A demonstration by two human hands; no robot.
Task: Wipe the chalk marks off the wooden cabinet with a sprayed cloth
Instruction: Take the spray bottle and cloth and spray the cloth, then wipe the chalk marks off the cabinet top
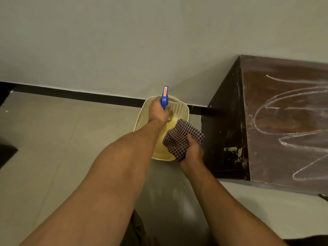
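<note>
My left hand point(158, 110) grips a spray bottle with a blue trigger head point(164, 97), held over a cream plastic basket point(143, 115) on the floor. The bottle's body is mostly hidden behind my hand. My right hand point(193, 151) clutches a dark checked cloth point(181, 137), just right of the bottle and above the basket's near end. The dark wooden cabinet point(284, 125) stands at the right, its top covered with white looping chalk marks point(262, 110).
The basket sits against a grey wall with a black skirting strip point(79, 95). Pale floor tiles point(53, 139) spread to the left. The cabinet's dark side panel point(225, 135), chipped near its lower edge, is close beside my right hand.
</note>
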